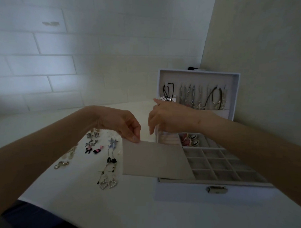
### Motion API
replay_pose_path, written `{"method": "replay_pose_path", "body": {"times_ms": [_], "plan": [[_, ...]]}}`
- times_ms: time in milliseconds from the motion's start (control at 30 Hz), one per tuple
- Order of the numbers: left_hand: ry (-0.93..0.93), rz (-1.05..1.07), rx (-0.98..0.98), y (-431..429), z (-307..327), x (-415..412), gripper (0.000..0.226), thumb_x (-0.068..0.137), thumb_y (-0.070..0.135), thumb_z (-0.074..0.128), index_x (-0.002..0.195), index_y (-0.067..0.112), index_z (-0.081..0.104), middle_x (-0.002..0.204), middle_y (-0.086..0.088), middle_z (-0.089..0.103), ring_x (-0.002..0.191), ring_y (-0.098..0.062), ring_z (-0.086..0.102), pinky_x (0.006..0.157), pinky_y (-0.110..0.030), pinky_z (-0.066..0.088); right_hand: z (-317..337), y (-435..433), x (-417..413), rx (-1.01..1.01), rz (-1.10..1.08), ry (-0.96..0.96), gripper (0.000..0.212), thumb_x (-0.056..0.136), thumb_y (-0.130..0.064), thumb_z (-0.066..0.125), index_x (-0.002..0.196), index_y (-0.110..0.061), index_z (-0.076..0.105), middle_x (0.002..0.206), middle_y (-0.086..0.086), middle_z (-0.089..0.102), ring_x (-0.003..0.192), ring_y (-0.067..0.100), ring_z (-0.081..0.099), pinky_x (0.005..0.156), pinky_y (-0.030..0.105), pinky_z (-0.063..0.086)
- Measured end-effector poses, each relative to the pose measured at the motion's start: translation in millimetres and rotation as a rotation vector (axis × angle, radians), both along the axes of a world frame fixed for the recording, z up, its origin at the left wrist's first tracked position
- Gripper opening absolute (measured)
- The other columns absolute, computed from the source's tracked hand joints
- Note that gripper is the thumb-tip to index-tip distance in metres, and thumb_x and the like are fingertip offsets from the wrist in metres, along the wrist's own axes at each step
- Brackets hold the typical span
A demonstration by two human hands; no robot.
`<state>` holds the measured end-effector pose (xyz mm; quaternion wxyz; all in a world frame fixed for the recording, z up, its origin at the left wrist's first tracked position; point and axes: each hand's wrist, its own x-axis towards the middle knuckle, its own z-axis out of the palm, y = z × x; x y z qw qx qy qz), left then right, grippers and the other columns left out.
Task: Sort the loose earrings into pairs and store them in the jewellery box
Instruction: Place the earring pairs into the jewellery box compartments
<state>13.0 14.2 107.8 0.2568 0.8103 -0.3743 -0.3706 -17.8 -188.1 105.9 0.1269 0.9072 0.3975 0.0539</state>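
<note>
A white jewellery box (191, 192) stands open at the right, its lid upright with necklaces (192, 97) hanging inside. Its grey tray (218, 164) has many small compartments; a few back ones hold earrings (188, 139). A flat grey panel (154, 159) lies tilted over the tray's left part and sticks out past the box's left side. My left hand (121, 124) pinches the panel's top left corner. My right hand (167, 118) hovers over the box's back left corner, fingers pointing down; whether it holds anything is unclear. Loose earrings (100, 151) lie on the white table left of the box.
The earrings lie in rough pairs: silver bows (91, 138), blue stars (113, 143), pearl hearts (107, 184), gold pieces (63, 163). A white brick wall rises behind the table, and a plain wall stands close at the right behind the box. The table's front edge is at bottom left.
</note>
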Motion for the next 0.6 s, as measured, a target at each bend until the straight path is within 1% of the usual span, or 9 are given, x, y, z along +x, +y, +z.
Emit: {"method": "replay_pose_path", "body": {"times_ms": [33,67,200,267,333,367,433,500,600], "plan": [[-0.005,0.013,-0.019,1,0,0,0.011,0.081,0.015,0.068,0.071,0.021,0.070,0.085,-0.004,0.069,0.076,-0.011,0.059,0.081,-0.030,0.043,-8,3,0,-0.088,0.014,-0.018,0.039,0.082,-0.005,0.053,0.106,-0.032,0.068,0.113,-0.009,0.064,0.104,0.008,0.055,0.119,0.043,0.001],[-0.012,0.029,-0.035,2,1,-1,0.006,0.078,0.020,0.068,0.073,0.022,0.071,0.084,-0.002,0.069,0.076,-0.009,0.059,0.081,-0.030,0.043,-15,6,1,-0.141,0.024,-0.022,0.040,0.081,-0.005,0.052,0.107,-0.032,0.067,0.114,-0.008,0.064,0.107,0.011,0.055,0.118,0.043,0.002],[-0.016,0.059,-0.080,4,2,-1,0.007,0.079,0.026,0.066,0.082,0.022,0.071,0.084,0.004,0.069,0.076,-0.006,0.059,0.077,-0.026,0.043,-26,6,5,-0.178,0.043,-0.058,0.032,0.079,-0.004,0.049,0.092,-0.027,0.068,0.088,-0.005,0.068,0.088,0.014,0.061,0.119,0.038,0.004],[-0.021,0.041,-0.047,3,0,0,0.012,0.082,0.026,0.065,0.091,0.022,0.072,0.091,0.001,0.070,0.080,-0.009,0.059,0.077,-0.026,0.043,-24,6,4,-0.182,0.048,-0.035,0.035,0.079,-0.004,0.049,0.097,-0.028,0.068,0.088,-0.004,0.069,0.087,0.015,0.061,0.119,0.036,0.009],[-0.019,0.023,-0.013,2,-5,1,0.021,0.084,0.024,0.064,0.101,0.017,0.071,0.101,-0.009,0.070,0.087,-0.016,0.060,0.083,-0.032,0.045,-23,9,1,-0.184,0.048,0.007,0.036,0.079,-0.004,0.050,0.100,-0.026,0.069,0.090,-0.001,0.069,0.086,0.017,0.059,0.117,0.039,0.017],[-0.008,0.024,-0.017,2,-7,1,0.020,0.085,0.021,0.063,0.103,0.015,0.071,0.104,-0.012,0.070,0.089,-0.019,0.061,0.085,-0.034,0.046,-24,10,1,-0.168,0.056,0.019,0.035,0.079,-0.003,0.050,0.098,-0.024,0.070,0.087,0.001,0.069,0.082,0.019,0.057,0.113,0.042,0.025],[0.032,0.050,-0.069,0,-9,0,0.017,0.087,0.016,0.062,0.101,0.012,0.070,0.101,-0.013,0.070,0.086,-0.018,0.064,0.084,-0.030,0.050,-28,10,4,-0.126,0.075,0.008,0.035,0.076,0.000,0.049,0.095,-0.020,0.071,0.081,0.006,0.069,0.078,0.024,0.056,0.099,0.046,0.041],[0.081,0.069,-0.125,-1,-8,2,0.018,0.084,0.016,0.063,0.099,0.009,0.070,0.096,-0.008,0.070,0.082,-0.014,0.065,0.078,-0.024,0.052,-29,9,8,-0.108,0.071,0.002,0.037,0.074,0.001,0.048,0.098,-0.015,0.071,0.081,0.011,0.069,0.085,0.030,0.060,0.094,0.047,0.045],[0.148,0.071,-0.156,-2,-7,3,0.022,0.080,0.017,0.060,0.097,0.009,0.071,0.093,-0.005,0.071,0.081,-0.013,0.066,0.075,-0.021,0.053,-28,7,7,-0.080,0.063,0.027,0.036,0.073,0.003,0.048,0.097,-0.010,0.071,0.081,0.014,0.069,0.087,0.032,0.062,0.092,0.047,0.046]]}}
